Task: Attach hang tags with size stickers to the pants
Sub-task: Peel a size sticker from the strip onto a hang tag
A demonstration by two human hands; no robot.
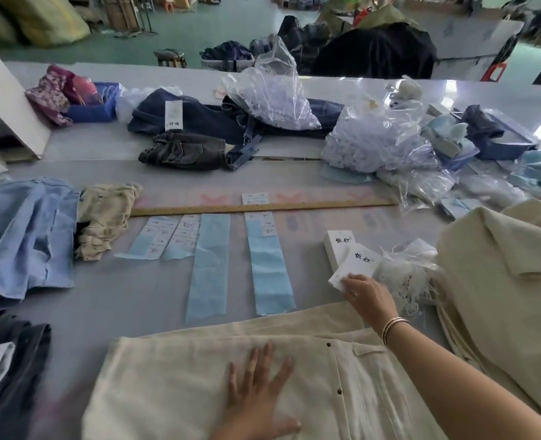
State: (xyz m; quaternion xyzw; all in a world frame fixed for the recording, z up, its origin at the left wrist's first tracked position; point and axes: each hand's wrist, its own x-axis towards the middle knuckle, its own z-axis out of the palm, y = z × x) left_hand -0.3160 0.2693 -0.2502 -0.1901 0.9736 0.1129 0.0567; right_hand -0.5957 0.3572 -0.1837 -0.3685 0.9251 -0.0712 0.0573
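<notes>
Cream woven pants (183, 376) under flat left hand (256, 392)

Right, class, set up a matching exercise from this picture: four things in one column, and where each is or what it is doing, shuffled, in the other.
Things:
1. left hand
2. right hand
3. wooden ruler
4. dark jeans

Places or states:
A. lying across the table beyond the blue strips
B. spread flat on the cream pants
C. bunched up further back
D. reaching to the white hang tags

Pairs: 1-B, 2-D, 3-A, 4-C
</notes>
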